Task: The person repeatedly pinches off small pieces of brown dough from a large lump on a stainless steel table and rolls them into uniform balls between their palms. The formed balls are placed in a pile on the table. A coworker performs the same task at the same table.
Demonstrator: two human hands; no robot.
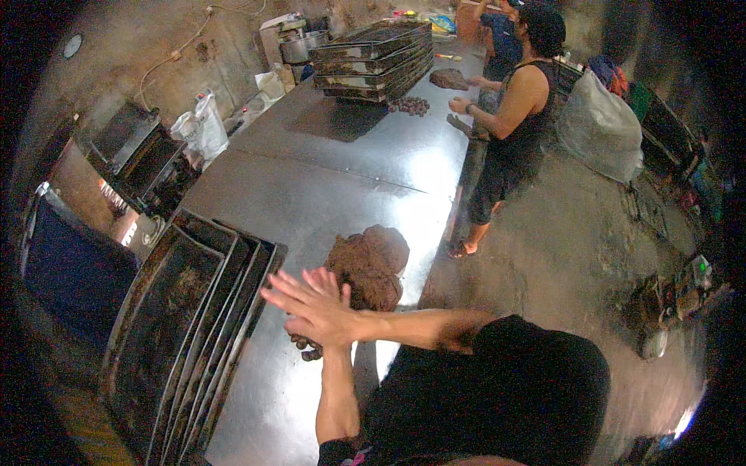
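Observation:
My right hand lies across my left hand, palms facing, fingers stretched out. My left palm is mostly hidden, and whether anything lies between the palms cannot be seen. Just beyond them, a large lump of brown dough rests on the metal-topped table. Small dark brown balls are grouped beneath and beside my hands, partly covered by them.
Black metal trays lean in a row at left. Stacked trays stand farther up the table, near more balls and another dough lump. A co-worker works at the right edge; another person is beyond.

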